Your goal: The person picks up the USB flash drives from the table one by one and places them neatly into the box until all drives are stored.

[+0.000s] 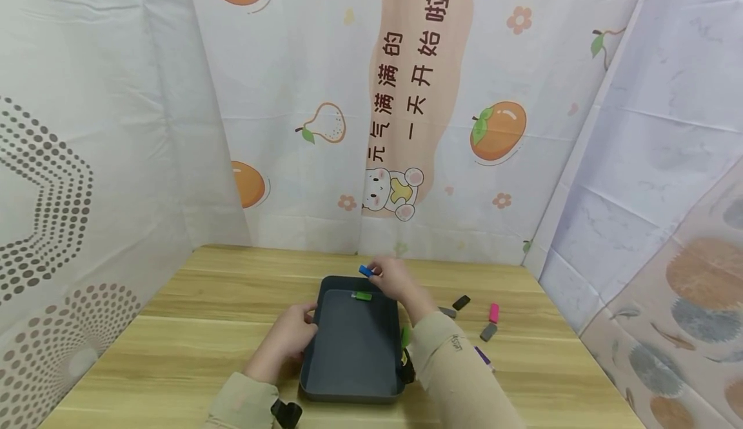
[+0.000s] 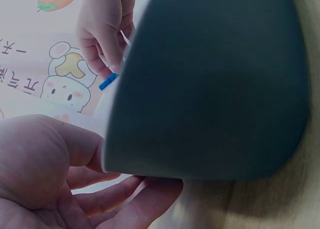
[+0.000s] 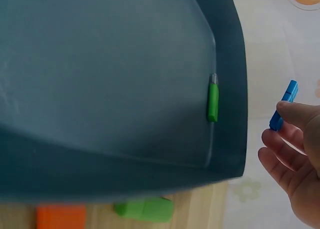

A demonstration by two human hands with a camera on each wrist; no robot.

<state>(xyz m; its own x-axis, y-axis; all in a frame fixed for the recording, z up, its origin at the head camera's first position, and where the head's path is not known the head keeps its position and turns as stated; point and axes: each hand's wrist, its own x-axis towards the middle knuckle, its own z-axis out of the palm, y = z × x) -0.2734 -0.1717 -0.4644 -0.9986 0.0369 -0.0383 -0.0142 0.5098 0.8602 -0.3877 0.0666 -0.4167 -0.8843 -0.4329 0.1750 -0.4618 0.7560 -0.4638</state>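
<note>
A dark grey tray lies lengthwise before me. My left hand grips its left wall; in the left wrist view the thumb is at the rim and the fingers lie along the outside. Just beyond the tray's far end, my right hand pinches a blue USB stick between thumb and fingers, raised about rim height. Inside the tray, close to the far wall, lies a green USB stick with its metal plug bare.
Right of the tray lie several small sticks, among them a pink one, a black one, a grey one and a purple one. An orange piece and a green piece sit beside the tray wall. Printed curtains surround the wooden table.
</note>
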